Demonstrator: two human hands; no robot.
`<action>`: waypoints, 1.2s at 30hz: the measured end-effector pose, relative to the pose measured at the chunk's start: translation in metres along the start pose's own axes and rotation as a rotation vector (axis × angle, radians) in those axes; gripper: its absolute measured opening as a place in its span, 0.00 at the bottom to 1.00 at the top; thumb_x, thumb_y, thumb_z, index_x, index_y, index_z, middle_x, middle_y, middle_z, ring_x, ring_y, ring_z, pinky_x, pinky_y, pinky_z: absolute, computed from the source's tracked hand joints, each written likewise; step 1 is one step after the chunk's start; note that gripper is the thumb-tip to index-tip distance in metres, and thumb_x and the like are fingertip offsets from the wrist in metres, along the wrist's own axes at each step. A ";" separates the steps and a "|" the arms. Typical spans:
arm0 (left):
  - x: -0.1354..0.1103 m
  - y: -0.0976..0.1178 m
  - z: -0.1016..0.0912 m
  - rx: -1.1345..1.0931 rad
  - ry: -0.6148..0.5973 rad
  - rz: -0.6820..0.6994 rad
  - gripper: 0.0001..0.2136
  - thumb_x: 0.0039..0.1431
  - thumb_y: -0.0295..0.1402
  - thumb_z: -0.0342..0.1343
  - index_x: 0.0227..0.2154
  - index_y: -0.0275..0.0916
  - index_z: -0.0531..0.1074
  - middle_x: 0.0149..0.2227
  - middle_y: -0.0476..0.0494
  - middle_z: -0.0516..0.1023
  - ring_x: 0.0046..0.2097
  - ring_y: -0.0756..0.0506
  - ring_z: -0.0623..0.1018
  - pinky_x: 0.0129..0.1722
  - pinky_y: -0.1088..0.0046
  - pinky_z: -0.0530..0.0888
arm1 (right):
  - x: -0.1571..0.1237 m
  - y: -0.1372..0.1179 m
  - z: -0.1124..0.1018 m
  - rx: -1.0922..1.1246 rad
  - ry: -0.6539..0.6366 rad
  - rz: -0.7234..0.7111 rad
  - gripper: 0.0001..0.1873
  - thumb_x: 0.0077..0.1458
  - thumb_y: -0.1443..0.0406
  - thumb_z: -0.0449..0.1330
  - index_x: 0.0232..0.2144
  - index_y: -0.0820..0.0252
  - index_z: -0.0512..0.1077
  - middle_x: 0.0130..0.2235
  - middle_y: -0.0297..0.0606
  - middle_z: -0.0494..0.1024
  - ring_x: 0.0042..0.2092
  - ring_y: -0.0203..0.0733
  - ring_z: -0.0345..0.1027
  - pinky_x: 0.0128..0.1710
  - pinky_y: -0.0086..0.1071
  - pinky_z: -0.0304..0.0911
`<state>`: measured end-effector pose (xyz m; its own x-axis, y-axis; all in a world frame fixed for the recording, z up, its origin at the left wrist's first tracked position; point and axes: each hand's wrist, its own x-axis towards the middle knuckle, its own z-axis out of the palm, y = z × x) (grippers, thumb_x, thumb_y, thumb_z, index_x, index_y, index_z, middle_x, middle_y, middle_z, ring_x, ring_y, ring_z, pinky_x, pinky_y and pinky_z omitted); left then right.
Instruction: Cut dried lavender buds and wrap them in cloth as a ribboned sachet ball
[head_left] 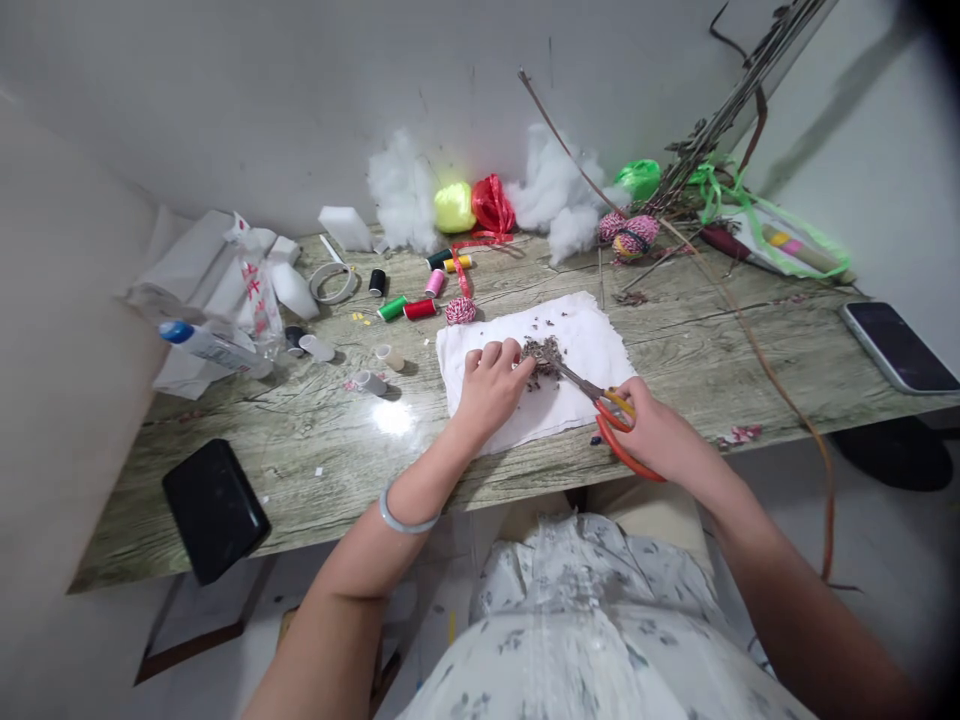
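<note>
My left hand (491, 385) rests curled on a white cloth (592, 345) and pinches a small brown dried sprig (541, 356). My right hand (656, 435) grips orange-handled scissors (611, 425), whose blades point left and meet the sprig. Dark crumbs of the sprig lie scattered on the cloth around the blades.
Thread spools (409, 305), small caps (371, 381), a tape ring (334, 283) and white stuffing (555, 195) lie at the back of the wooden table (315, 430). A bundle of twigs (720, 120) leans at the back right. A phone (896, 345) lies right, a black case (215, 508) front left.
</note>
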<state>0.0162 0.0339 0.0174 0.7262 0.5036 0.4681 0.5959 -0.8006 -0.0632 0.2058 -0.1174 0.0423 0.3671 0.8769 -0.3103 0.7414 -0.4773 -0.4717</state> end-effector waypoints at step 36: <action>0.000 -0.001 0.004 0.050 0.027 0.002 0.06 0.61 0.27 0.49 0.32 0.42 0.69 0.39 0.43 0.72 0.41 0.43 0.65 0.38 0.63 0.56 | 0.002 -0.002 0.002 -0.174 0.065 0.006 0.26 0.50 0.47 0.54 0.45 0.56 0.59 0.31 0.40 0.76 0.27 0.45 0.67 0.24 0.30 0.50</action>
<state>0.0166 0.0359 0.0138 0.7184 0.4924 0.4914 0.6111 -0.7841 -0.1078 0.2036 -0.1150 0.0414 0.4028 0.8788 -0.2560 0.8232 -0.4701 -0.3183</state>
